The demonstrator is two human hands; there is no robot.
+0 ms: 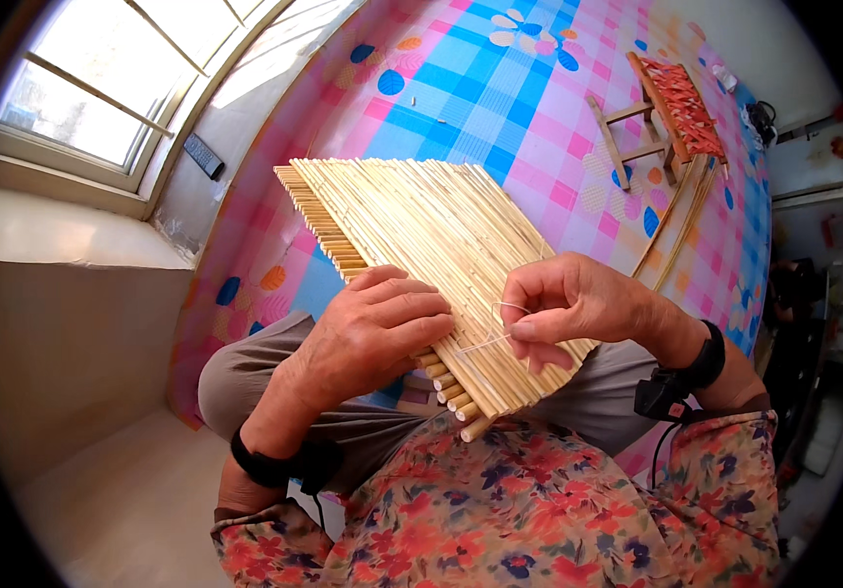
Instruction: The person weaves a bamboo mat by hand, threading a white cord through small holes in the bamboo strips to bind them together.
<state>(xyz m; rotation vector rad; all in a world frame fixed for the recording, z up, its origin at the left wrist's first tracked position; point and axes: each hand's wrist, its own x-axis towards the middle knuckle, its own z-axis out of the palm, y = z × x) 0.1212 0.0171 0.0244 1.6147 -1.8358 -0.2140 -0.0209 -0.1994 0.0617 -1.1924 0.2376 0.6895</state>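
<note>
A panel of pale, straw-coloured stalks (421,235) set side by side rests across my lap, with a second layer of stalks showing under its left edge. My left hand (372,323) grips that edge, its fingers bent over the top and the thumb hidden. Above the near right part of the panel, my right hand (573,309) pinches a thin white string (483,344) between thumb and forefinger. The string forms a small loop by the fingers and runs left to the stalks near my left hand.
A low wooden stool (671,122) with a red woven top stands at the far right on a checked, leaf-patterned sheet (578,147). Several loose stalks (678,225) lean by it. A remote control (204,157) lies on the sill by the window at the left.
</note>
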